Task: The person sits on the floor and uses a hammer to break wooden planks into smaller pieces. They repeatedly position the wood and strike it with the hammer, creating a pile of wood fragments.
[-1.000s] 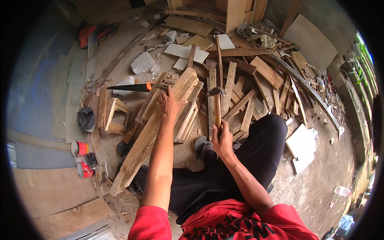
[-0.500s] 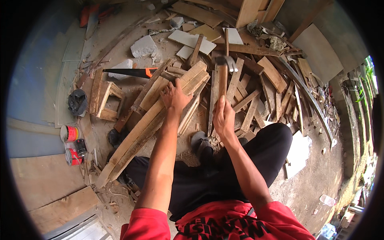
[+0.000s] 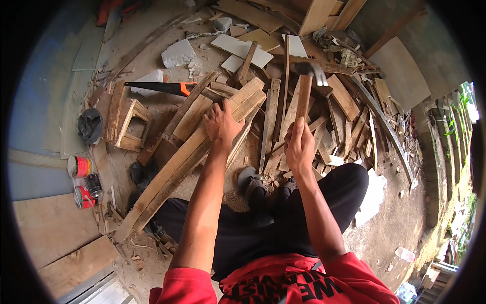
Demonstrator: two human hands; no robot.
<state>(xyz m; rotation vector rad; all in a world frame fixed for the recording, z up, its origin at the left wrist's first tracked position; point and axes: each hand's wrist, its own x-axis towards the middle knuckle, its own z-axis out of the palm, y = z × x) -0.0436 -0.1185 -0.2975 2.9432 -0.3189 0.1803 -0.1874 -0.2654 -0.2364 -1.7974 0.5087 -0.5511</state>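
A claw hammer [image 3: 304,96] with a wooden handle and dark metal head is raised in my right hand [image 3: 299,148], whose fingers are closed round the lower handle. The head stands above the scrap wood, apart from the beam. My left hand [image 3: 221,124] rests over a long, rough wooden beam [image 3: 169,175] near its far end, fingers bent down onto it and thumb at its right side. Whether a nail is under those fingers is hidden. The beam slants from the near left up to the middle, beside my left leg, over shorter wood pieces.
A handsaw [image 3: 162,88] with an orange and black handle lies beyond the beam. To the left are a small wooden frame [image 3: 132,126], a black bag [image 3: 91,125] and paint cans [image 3: 81,166]. Scrap wood [image 3: 344,101] is heaped ahead and right; a white broken block [image 3: 178,53] lies farther off.
My right hand has lifted the hammer up and to the right, away from the beam. My left hand keeps its place on the beam. The whole view has shifted slightly.
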